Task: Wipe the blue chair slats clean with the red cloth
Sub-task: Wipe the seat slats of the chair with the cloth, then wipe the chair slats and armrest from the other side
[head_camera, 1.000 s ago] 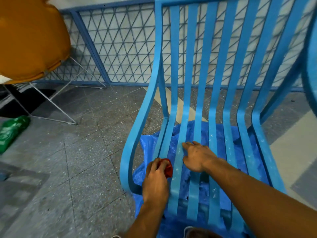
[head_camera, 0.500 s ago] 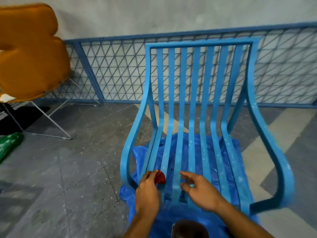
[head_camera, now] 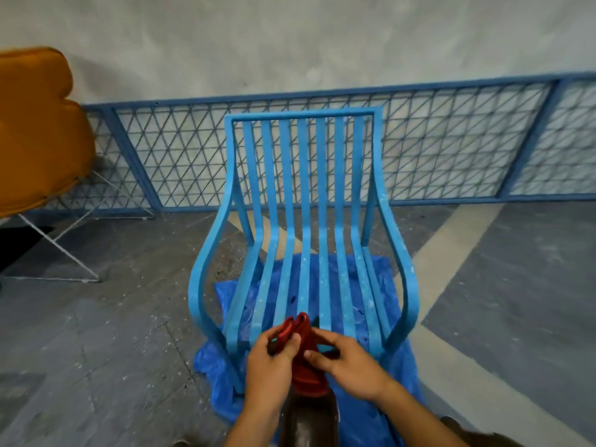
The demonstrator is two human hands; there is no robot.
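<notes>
One blue painted slatted chair (head_camera: 322,221) shows seven slats. One crumpled red cloth (head_camera: 304,332) sits above the seat's front edge, pinched between left hand (head_camera: 271,366) and right hand (head_camera: 350,362), fingers curled.

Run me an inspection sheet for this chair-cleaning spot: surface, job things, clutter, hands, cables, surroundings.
Surface: grey speckled floor; blue tarp spread under the chair.
Job's things: blue chair, slats flecked with white; red cloth held over the seat's front edge.
Clutter: orange chair at the left.
Grippers: left hand and right hand both grip the cloth.
Cables: nothing seen.
Surroundings: blue mesh fence along a grey wall.
</notes>
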